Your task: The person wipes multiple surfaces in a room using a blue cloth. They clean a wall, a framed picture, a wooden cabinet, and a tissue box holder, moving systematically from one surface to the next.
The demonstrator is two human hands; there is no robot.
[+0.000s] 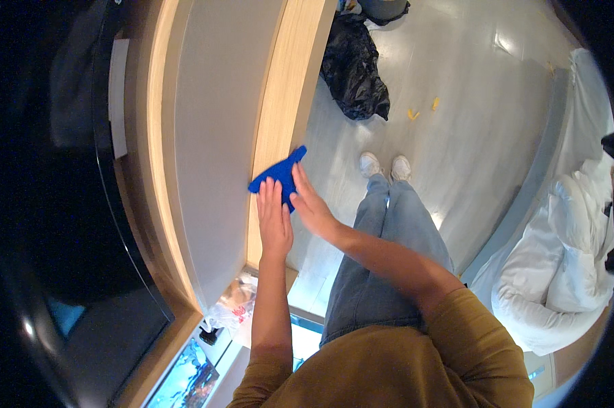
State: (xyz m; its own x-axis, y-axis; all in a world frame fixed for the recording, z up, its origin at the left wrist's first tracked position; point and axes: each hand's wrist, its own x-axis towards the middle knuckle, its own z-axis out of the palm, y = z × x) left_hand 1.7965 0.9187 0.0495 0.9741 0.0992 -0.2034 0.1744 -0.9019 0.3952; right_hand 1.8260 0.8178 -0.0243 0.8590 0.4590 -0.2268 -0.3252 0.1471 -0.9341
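Note:
A blue cloth (281,176) lies folded on the light wooden ledge (281,86) of a long panelled unit. My left hand (274,219) rests flat on the cloth's near part, fingers stretched over it. Beside it, my right hand (309,204) touches the cloth's right side along the ledge's edge, fingers extended and thumb towards the left hand. The cloth's far corner sticks out past the right fingertips. Neither hand is closed around the cloth.
On the grey floor (470,132) a black plastic bag (355,71) lies against the ledge, with small yellow scraps (413,115) nearby. White bedding (546,265) is heaped at the right. A dark glossy screen (57,204) stands left; a clear plastic bag (233,303) sits at the ledge's near end.

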